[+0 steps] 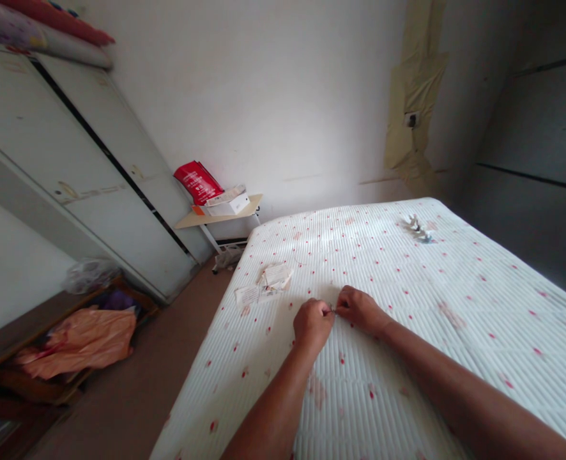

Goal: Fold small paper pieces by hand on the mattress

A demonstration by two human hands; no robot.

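Both hands meet over the middle of a bed [388, 383] with a white ribbed cover dotted in red. My left hand [313, 322] is closed in a pinch, its thumb and fingertips pressed together. Just to its right, my right hand [359, 308] pinches too, fingertips almost touching the left ones. Between them shows a tiny dark thin piece [332, 311], too small to name. Left of the hands lies a loose pile of printed paper pieces [273, 278]. Farther off on the right, small whitish objects [418, 228] rest on the cover.
A small table [218, 218] beside the bed holds a red printed bag [199, 182] and a white box [232, 203]. Grey cabinets [67, 140] stand at the left. An orange plastic bag [86, 338] lies on a wooden bench. A socket [412, 119] sits on the taped wall.
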